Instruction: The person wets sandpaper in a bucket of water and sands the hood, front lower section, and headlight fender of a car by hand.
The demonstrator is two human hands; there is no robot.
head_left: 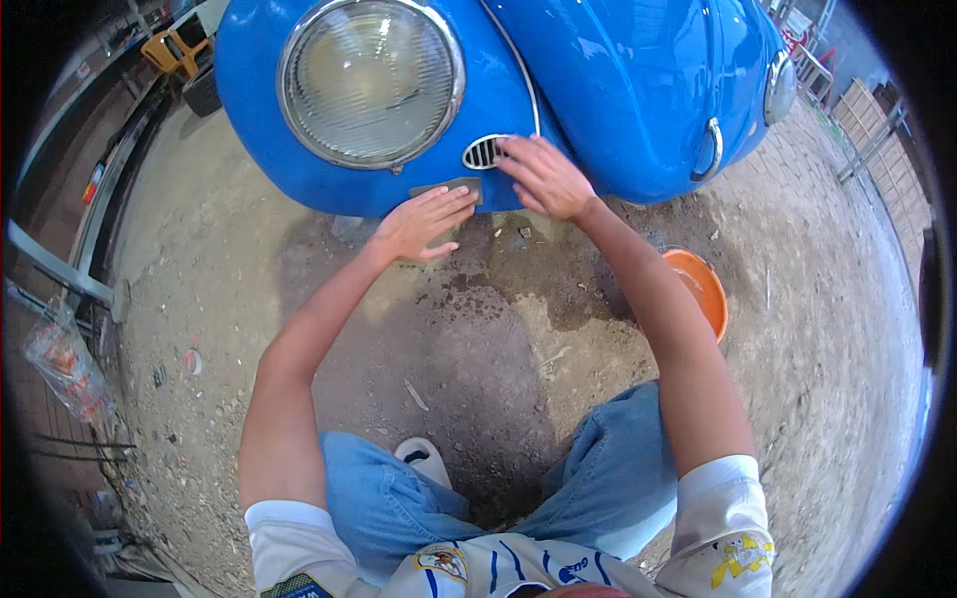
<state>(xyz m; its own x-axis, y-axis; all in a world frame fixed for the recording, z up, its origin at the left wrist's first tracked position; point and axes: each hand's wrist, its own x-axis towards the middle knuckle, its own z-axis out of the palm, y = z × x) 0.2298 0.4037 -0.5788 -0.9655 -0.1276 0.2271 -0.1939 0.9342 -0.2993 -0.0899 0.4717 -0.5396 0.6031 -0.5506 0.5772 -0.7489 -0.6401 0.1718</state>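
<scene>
A blue car's rounded front fender (254,130) with a large round headlight (371,82) fills the top of the view. My left hand (424,223), fingers stretched out, holds a grey-brown sheet (473,187) that looks like sandpaper against the fender's lower edge. Just under the headlight, a small oval chrome grille (482,152) is set into the blue panel. My right hand (550,179) is beside it, fingertips at its right edge and slightly blurred. Those fingers are loosely bent and apart, and no object shows in them.
An orange bucket (704,289) stands on the ground by my right forearm. Wet, dark dirt (469,299) spreads below the fender. A metal rail (60,261) and a clear plastic bag (68,367) are at left. A yellow chair (171,52) and a tire (202,92) stand far left.
</scene>
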